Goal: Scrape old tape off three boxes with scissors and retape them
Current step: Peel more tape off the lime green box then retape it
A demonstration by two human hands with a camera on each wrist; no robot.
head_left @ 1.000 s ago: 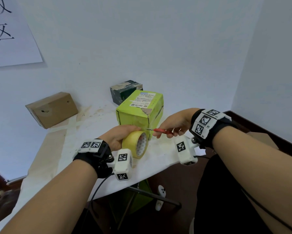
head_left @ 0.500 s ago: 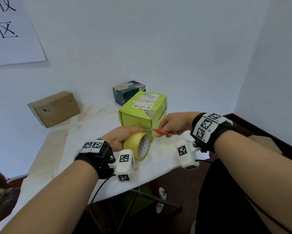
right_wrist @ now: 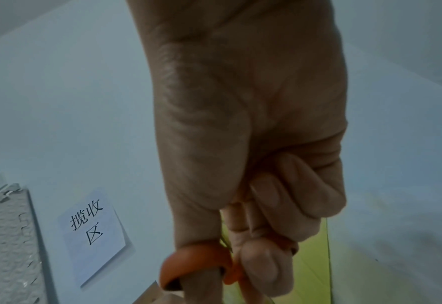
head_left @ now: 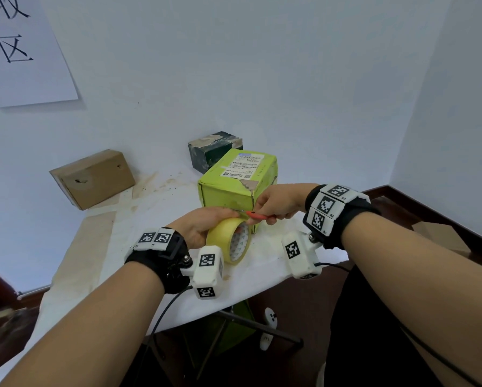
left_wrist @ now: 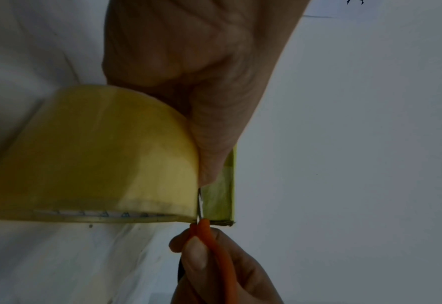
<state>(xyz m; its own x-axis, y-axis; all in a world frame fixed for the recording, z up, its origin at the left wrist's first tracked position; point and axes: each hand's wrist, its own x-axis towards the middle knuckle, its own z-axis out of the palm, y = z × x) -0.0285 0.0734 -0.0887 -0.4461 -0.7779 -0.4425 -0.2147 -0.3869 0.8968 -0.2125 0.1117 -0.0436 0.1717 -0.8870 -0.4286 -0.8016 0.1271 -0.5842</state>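
Three boxes sit on the white-covered table [head_left: 100, 247]: a brown box [head_left: 94, 178] far left, a dark box [head_left: 214, 149] far centre, and the green box [head_left: 237, 188] nearest. Left hand [head_left: 203, 224] grips the yellow tape roll [head_left: 228, 240] upright against the near face of the green box, seemingly so the strip running to it stays taut. Right hand [head_left: 279, 201], fingers through the orange handles, holds the scissors [head_left: 258, 215] with blades in the narrow gap between roll and box, apparently placed to sever the tape there. Whether the blades are apart or closed cannot be told.
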